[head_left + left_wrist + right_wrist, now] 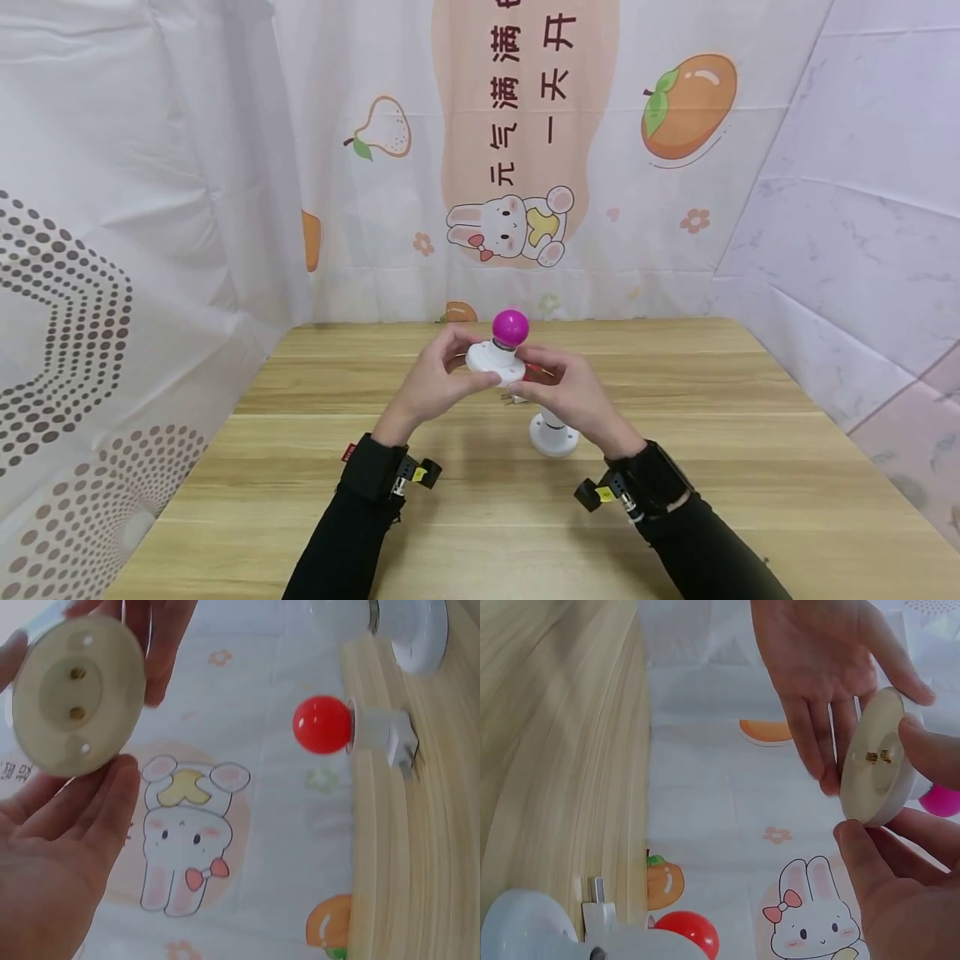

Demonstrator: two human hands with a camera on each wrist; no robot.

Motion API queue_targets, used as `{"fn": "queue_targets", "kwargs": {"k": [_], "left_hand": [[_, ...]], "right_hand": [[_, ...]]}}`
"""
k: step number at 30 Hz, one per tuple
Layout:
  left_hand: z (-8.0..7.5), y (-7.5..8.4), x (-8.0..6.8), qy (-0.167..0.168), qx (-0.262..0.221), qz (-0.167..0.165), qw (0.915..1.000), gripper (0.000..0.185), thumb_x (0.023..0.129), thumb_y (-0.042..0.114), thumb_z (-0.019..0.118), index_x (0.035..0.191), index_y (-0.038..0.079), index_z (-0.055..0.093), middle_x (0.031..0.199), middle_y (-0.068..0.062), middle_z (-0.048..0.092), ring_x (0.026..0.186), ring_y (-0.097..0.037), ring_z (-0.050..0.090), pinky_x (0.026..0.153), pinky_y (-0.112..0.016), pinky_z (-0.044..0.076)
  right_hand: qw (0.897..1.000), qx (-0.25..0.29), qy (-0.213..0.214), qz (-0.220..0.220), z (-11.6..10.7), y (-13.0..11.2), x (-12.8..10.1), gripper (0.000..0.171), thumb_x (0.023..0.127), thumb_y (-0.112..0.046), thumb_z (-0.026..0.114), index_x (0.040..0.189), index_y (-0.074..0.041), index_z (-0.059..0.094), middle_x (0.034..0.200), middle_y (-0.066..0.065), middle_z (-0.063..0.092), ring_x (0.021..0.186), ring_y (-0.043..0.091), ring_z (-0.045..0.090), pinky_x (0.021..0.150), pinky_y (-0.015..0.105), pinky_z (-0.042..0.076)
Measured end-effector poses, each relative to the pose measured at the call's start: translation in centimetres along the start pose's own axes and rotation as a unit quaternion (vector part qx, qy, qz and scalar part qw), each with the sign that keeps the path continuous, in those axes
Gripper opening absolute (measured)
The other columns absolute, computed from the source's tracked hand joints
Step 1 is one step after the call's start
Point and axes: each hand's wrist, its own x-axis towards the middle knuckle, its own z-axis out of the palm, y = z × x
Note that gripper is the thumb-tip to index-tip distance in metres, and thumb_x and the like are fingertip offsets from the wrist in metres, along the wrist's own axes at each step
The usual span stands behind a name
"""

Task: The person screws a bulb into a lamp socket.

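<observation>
Both hands hold one white round lamp socket (497, 360) up above the table, a magenta bulb (511, 327) standing in its top. My left hand (471, 367) grips its left rim, thumb in front and fingers behind. My right hand (536, 377) pinches the right rim. The left wrist view shows the socket's flat underside (75, 694) with two brass contacts, between my left palm (60, 847) and the right fingers (161, 645). In the right wrist view the same underside (877, 761) faces the camera and the magenta bulb (941, 801) peeks out behind it.
A second white socket base (553, 435) stands on the wooden table (750, 467) under my right hand. A red bulb (322, 724) in a white plug adapter (382, 735) lies on the table beside it. Printed cloth walls close in the back and sides.
</observation>
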Motion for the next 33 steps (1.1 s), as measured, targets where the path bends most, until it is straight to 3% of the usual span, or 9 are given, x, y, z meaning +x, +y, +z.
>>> {"fn": "queue_targets", "kwargs": {"k": [8,12,17,25,33], "left_hand": [[-0.8,-0.2,-0.2,0.001,0.052,-0.027,0.9983,0.054,0.078,0.018,0.09,0.125,0.008,0.064,0.122,-0.003,0.066,0.116,-0.022,0.063,0.104,-0.038,0.049],[-1.0,-0.1,-0.3,0.003,0.077,-0.039,0.9962,0.058,0.077,0.022,0.091,0.127,0.007,0.065,0.123,-0.003,0.067,0.114,-0.021,0.064,0.102,-0.04,0.051],[-1.3,-0.2,-0.5,0.0,0.114,-0.054,0.992,0.059,0.078,0.029,0.09,0.128,0.007,0.067,0.124,-0.004,0.068,0.112,-0.022,0.066,0.098,-0.041,0.053],[-2.8,-1.6,-1.2,-0.008,0.131,-0.115,0.9846,0.06,0.077,0.03,0.091,0.128,0.007,0.068,0.127,-0.008,0.067,0.116,-0.026,0.065,0.099,-0.047,0.053],[-3.9,-3.5,-1.4,-0.035,0.145,-0.133,0.9798,0.059,0.08,0.023,0.089,0.13,0.003,0.067,0.127,-0.012,0.068,0.119,-0.029,0.065,0.102,-0.047,0.051]], "right_hand": [[1.0,-0.021,-0.021,0.004,0.4,0.2,0.4,0.054,0.087,-0.008,0.081,0.136,0.005,0.061,0.139,0.017,0.057,0.125,0.036,0.06,0.098,0.033,0.052],[0.998,-0.06,-0.025,0.008,0.4,0.2,0.6,0.056,0.087,-0.012,0.081,0.137,0.005,0.06,0.141,0.019,0.056,0.123,0.035,0.061,0.095,0.03,0.053],[0.992,-0.12,-0.035,0.01,0.7,0.4,1.5,0.055,0.088,-0.013,0.081,0.135,0.005,0.061,0.141,0.019,0.058,0.121,0.033,0.063,0.095,0.035,0.055],[0.984,-0.166,-0.068,0.014,2.7,1.2,3.3,0.049,0.088,-0.007,0.079,0.131,0.006,0.064,0.135,0.02,0.062,0.123,0.032,0.062,0.103,0.041,0.05],[0.975,-0.204,-0.075,0.041,4.8,2.4,4.5,0.038,0.085,-0.006,0.081,0.122,-0.001,0.073,0.131,0.013,0.067,0.119,0.027,0.064,0.1,0.043,0.052]]}}
